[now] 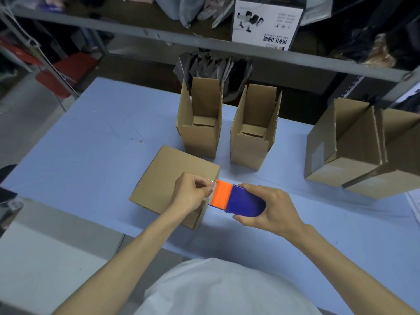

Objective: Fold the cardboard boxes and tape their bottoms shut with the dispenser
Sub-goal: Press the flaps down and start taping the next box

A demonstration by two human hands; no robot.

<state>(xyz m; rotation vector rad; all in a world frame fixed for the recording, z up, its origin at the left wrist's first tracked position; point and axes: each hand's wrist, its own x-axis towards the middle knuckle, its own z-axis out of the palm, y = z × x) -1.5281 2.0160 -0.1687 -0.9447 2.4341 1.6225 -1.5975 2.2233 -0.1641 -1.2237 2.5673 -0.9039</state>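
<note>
The left hand (188, 194) pinches the clear tape end (210, 181) between closed fingers (201, 184) at the orange mouth of the tape dispenser (236, 200), which the right hand (270, 212) grips around its blue body. Both meet over the right edge of a closed cardboard box (168, 178) lying on the blue bench (91, 142). Two upright open boxes (201, 137) stand just behind it.

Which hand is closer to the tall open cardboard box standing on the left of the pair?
Left. The left hand sits just in front of the tall open cardboard box; the right hand is further to its right.
</note>
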